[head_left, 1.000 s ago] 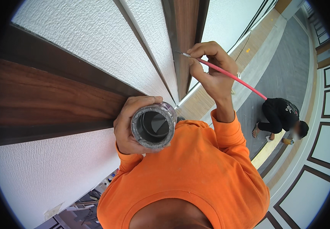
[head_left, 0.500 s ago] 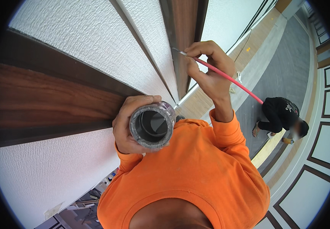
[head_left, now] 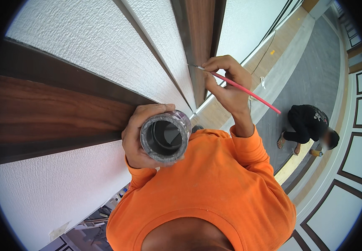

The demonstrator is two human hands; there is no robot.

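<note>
head view, open jar (head_left: 164, 158), dark liquid (head_left: 171, 135) inside

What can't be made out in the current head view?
- Jar: its left side is covered by the left hand; its base is hidden below the rim.
- Brush: the tip is too small to tell whether it touches the dark trim.
- Right hand: some fingers are hidden behind the others.
- Wood panel: cut off by the fisheye rim at left.
</note>
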